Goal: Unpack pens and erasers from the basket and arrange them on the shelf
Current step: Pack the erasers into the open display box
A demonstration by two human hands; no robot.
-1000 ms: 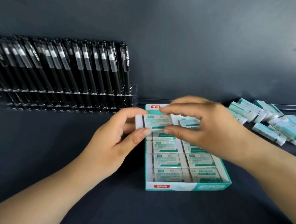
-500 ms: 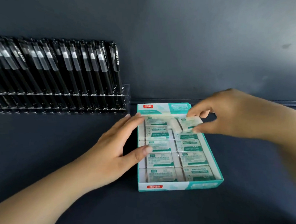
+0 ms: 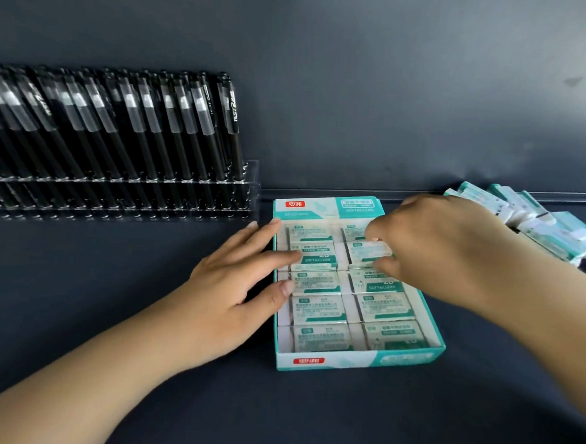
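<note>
A teal and white eraser box lies open on the dark shelf, filled with two columns of wrapped erasers. My left hand rests flat against the box's left side, fingers straight, with the fingertips touching the erasers in the left column. My right hand reaches over the right column and pinches one wrapped eraser between thumb and fingers, just above the rows. A heap of loose erasers lies at the right, partly hidden behind my right arm.
A clear acrylic rack holding several black pens leaning in a row stands at the back left against the dark wall. A clear lip runs along the shelf's back right.
My left hand let go of an eraser and settled flat against the box's left side. My right hand carried one eraser to the right column and now pinches it there.
</note>
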